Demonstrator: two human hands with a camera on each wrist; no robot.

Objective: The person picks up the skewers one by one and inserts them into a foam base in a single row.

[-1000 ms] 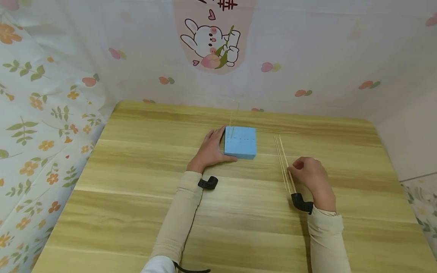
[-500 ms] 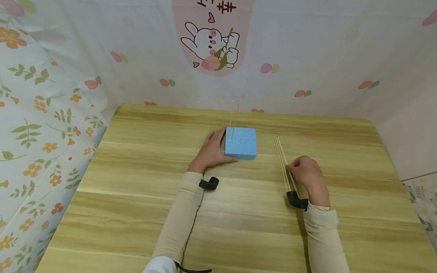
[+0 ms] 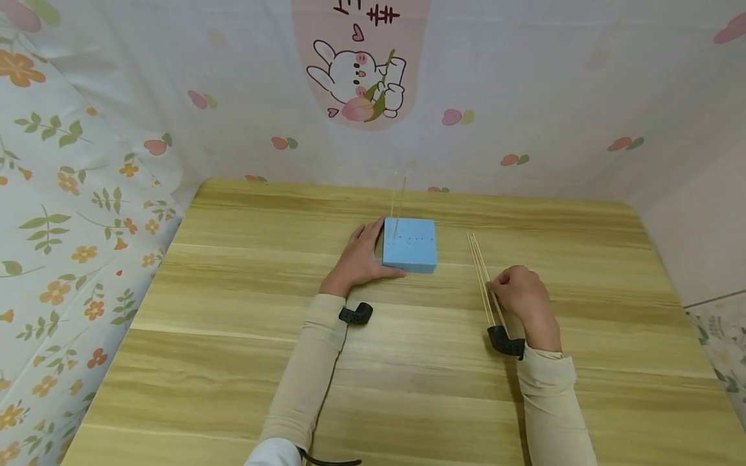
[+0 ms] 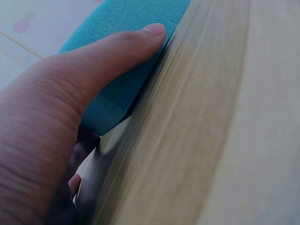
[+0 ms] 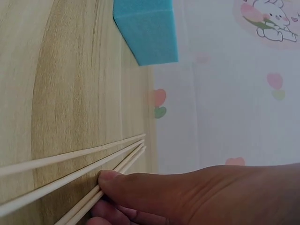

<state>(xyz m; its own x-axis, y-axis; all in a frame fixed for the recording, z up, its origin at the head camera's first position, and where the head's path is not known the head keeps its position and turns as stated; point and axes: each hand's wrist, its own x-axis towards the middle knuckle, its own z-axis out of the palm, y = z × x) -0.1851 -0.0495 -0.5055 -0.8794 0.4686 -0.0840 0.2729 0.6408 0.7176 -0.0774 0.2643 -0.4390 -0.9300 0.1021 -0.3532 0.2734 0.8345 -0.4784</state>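
Blue block, gripped by the left hand with thumb along its front, bears two near-upright sticks, apparently an early stage. Loose sticks to its right seem still to do, lying front to back, far tips slightly leftward; the right hand pinches at least one.

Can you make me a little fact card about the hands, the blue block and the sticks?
Left hand: holds the blue foam block, thumb on its near side
Right hand: pinches at least one of the loose wooden sticks
Block top: small dark dots, two standing sticks
Table: wood-grain pattern
Behind: white cloth with a rabbit picture
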